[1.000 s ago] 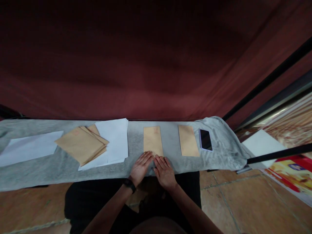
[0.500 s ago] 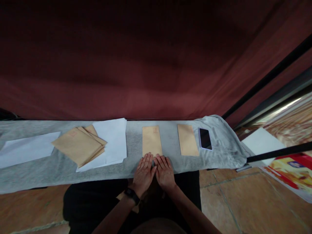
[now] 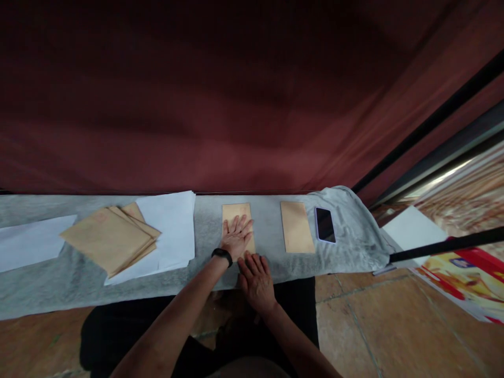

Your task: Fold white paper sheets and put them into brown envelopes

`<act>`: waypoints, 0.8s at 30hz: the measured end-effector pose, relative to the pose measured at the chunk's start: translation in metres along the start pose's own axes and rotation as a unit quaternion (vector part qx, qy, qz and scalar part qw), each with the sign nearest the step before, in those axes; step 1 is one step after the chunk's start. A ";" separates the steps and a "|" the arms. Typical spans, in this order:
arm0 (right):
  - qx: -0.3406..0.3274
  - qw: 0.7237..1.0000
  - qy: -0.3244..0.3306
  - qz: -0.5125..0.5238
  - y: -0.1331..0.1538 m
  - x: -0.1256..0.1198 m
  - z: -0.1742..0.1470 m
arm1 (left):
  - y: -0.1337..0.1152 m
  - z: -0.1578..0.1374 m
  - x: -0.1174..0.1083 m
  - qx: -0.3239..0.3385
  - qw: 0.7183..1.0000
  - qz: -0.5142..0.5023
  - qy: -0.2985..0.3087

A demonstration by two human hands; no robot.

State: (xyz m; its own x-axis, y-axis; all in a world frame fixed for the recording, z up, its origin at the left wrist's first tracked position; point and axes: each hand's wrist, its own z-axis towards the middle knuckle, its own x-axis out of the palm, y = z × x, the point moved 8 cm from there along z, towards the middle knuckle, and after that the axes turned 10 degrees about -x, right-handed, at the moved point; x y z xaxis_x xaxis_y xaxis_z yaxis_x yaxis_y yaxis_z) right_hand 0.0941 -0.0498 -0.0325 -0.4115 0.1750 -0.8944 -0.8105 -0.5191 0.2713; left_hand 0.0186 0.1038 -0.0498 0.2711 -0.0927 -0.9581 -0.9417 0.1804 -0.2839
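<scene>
A brown paper envelope [image 3: 231,211] lies upright in front of me on the grey cloth [image 3: 212,231]. Flat on its middle rests my left hand [image 3: 237,236], fingers spread, with a black band on the wrist. My right hand [image 3: 256,278] lies at the envelope's near end, by the cloth's front edge, its fingers stretched out and holding nothing. A second brown envelope [image 3: 297,227] lies to the right. On the left, several brown envelopes [image 3: 108,239] are fanned over a stack of white paper sheets [image 3: 175,228].
A phone [image 3: 325,224] lies right of the second envelope. Another white sheet [image 3: 31,241] is at the far left. Dark red fabric [image 3: 236,131] hangs behind the table. A black bar [image 3: 444,245] and a red-and-yellow box [image 3: 464,278] stand at the right.
My left hand has slid forward from the envelope's near edge onto its middle, fingers now spread. My right hand stays at the near end. The view has shifted slightly right.
</scene>
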 end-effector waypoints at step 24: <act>-0.010 1.000 -0.010 -0.008 0.000 0.005 -0.003 | 0.009 -0.089 0.000 0.059 0.998 -0.021 -0.025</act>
State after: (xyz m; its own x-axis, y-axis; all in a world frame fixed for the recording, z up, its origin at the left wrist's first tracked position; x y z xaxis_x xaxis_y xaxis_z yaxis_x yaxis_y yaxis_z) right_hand 0.0929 -0.0513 -0.0383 -0.4064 0.2003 -0.8915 -0.8086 -0.5332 0.2488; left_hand -0.0081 0.0185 -0.0491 0.3230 -0.0535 -0.9449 -0.8998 0.2920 -0.3241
